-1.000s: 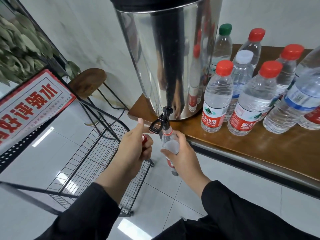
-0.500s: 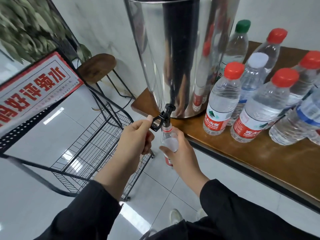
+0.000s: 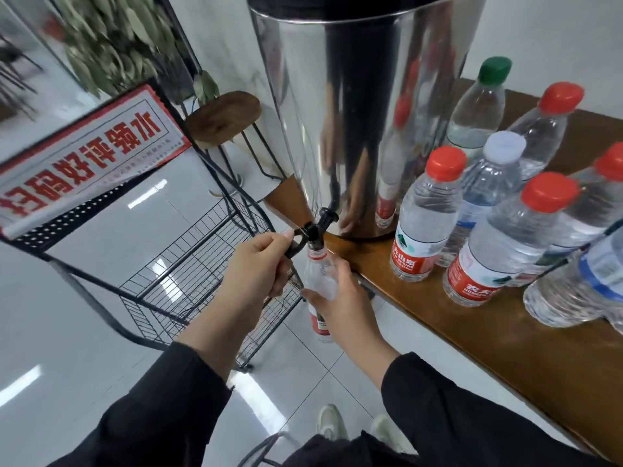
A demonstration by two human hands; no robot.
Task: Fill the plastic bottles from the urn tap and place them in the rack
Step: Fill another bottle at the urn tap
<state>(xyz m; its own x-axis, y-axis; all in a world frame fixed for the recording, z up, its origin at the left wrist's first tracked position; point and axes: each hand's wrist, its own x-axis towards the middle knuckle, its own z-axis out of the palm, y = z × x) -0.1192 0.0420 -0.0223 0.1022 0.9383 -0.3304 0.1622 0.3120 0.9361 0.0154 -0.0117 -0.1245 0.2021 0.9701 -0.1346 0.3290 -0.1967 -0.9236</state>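
Note:
A tall steel urn (image 3: 354, 112) stands at the left end of a wooden table (image 3: 472, 332). Its black tap (image 3: 317, 227) juts over the table's corner. My right hand (image 3: 340, 305) grips an uncapped clear bottle (image 3: 318, 281) with a red label, its mouth right under the spout. My left hand (image 3: 259, 264) pinches the tap's lever between thumb and fingers. A black wire rack (image 3: 188, 274) stands on the floor to the left, below the tap.
Several capped bottles (image 3: 424, 217) with red, white and green caps stand on the table right of the urn. A red-and-white sign (image 3: 77, 156) leans on the rack's top. A wooden stool (image 3: 222, 116) and a leafy plant (image 3: 118, 38) are behind. My shoes (image 3: 332, 423) show below.
My left hand moved from beside the tap onto its lever and now pinches it. The view has shifted closer and lower; the bottle stays under the spout.

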